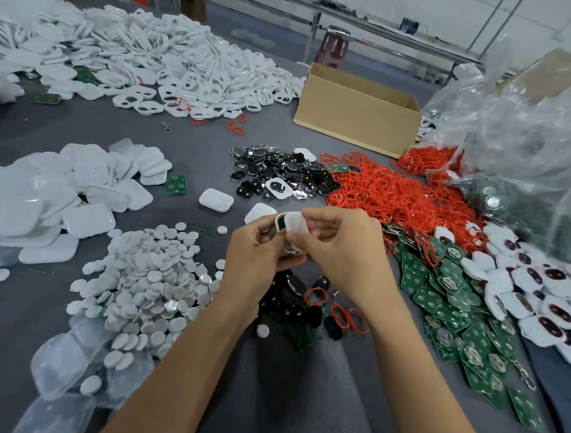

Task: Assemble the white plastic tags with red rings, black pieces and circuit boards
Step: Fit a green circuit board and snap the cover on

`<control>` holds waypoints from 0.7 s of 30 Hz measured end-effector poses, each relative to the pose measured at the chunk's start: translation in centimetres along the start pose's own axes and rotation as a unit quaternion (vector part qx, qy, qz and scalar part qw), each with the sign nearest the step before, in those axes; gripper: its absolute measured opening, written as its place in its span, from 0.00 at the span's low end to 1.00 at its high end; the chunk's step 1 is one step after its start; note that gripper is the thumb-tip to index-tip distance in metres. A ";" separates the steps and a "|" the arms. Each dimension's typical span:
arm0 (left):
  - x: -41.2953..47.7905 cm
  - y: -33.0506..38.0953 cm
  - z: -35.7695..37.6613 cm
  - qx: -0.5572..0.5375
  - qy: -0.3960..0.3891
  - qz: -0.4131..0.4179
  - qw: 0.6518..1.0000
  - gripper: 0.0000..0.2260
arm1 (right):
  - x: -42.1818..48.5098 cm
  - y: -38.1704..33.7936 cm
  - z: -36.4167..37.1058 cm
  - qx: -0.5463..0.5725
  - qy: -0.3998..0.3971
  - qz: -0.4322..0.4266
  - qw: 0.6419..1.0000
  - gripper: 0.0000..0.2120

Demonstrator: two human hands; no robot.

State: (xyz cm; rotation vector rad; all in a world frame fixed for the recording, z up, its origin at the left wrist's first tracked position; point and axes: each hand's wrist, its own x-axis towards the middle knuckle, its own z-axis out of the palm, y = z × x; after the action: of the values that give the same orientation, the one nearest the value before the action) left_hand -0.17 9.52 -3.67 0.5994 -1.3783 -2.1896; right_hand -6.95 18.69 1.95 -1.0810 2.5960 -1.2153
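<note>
Both hands meet above the middle of the grey table. My left hand (pixel 254 257) grips a white plastic tag (pixel 292 226) from the left; green circuit board shows inside its open half. My right hand (pixel 345 248) pinches the same tag from the right, fingers curled over its white cover. Below the hands lie black pieces (pixel 309 312) and a few loose red rings (pixel 348 315). A big heap of red rings (pixel 386 191) is at the right, green circuit boards (pixel 450 308) lie right of my right forearm, and more black pieces (pixel 279 173) sit farther back.
White tag shells are heaped at far left (pixel 59 187) and along the back (pixel 173 61). White discs (pixel 150 276) pile at the left front. A cardboard box (pixel 357 111) stands at the back right, clear plastic bags (pixel 526 135) beside it. Part-assembled white tags (pixel 542 293) lie at far right.
</note>
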 end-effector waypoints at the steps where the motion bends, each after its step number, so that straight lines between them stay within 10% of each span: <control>1: 0.0 0.0 0.0 -0.001 -0.003 -0.003 1.000 0.09 | 0.0 0.0 -0.1 -0.009 -0.002 0.004 1.000 0.12; 21: 0.2 0.4 0.1 -0.027 -0.006 -0.047 0.999 0.11 | 0.0 0.6 1.3 -0.141 -0.005 -0.012 0.990 0.08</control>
State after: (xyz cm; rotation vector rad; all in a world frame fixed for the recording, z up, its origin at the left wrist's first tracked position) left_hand -0.27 9.31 -3.29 0.6438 -1.3160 -2.2996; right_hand -6.85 18.12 0.62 -1.1604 2.8161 -0.8609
